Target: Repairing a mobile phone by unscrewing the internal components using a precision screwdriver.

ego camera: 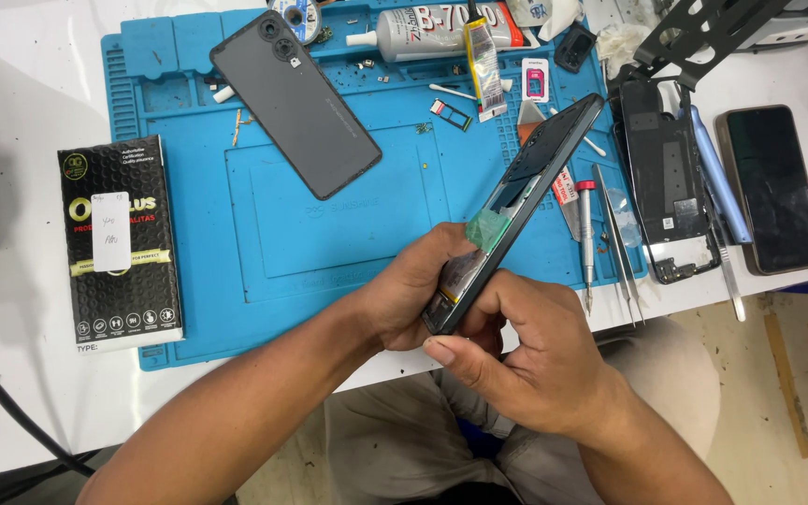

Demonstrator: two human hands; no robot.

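Both my hands hold a dark phone frame (pixel 540 159) tilted on its edge above the front of a blue repair mat (pixel 198 234). My left hand (pixel 413 290) cradles its lower end from behind, fingers by a green film tab (pixel 486 227). My right hand (pixel 526 351) grips the bottom corner, thumb pressed along the edge. The open inside of the frame faces left. A grey phone back cover (pixel 294 101) lies on the mat, cameras up.
A black box (pixel 119 241) lies at the mat's left edge. A glue tube (pixel 437 28), a SIM tray (pixel 451 114), a screwdriver (pixel 587 234) and tweezers (pixel 619 243) lie at the back and right. A screen part (pixel 666 178) and another phone (pixel 775 187) rest at right.
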